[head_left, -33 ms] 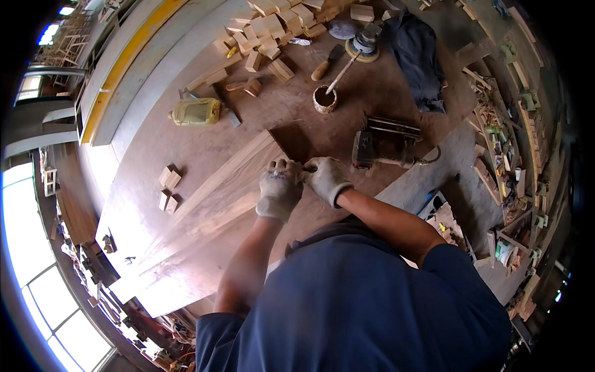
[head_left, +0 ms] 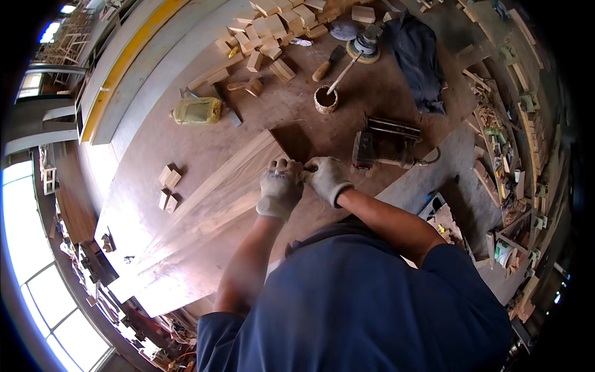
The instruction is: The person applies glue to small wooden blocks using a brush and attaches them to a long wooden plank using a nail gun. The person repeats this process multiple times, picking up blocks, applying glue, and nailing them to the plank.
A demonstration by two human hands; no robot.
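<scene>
A long wooden board [head_left: 235, 167] with brown grain lies slantwise on the worktable, its end near my hands. My left hand [head_left: 280, 189], in a pale work glove, is closed with its fingers curled at that end of the board. Right beside it, my right hand [head_left: 327, 178], gloved too, has thumb and fingertips pinched together at the board's near corner. Whatever small thing sits between those fingertips is too hidden to name. The two hands touch or almost touch.
Right of my hands lies a nail gun [head_left: 384, 146]. Beyond are a glue pot [head_left: 325, 99] with a brush [head_left: 344, 73], a sander [head_left: 365, 44], a dark cloth [head_left: 416, 62], a yellowish plastic bottle [head_left: 196, 111], a hammer [head_left: 228, 106] and piled wood blocks [head_left: 266, 28]. Small blocks [head_left: 168, 177] stand left.
</scene>
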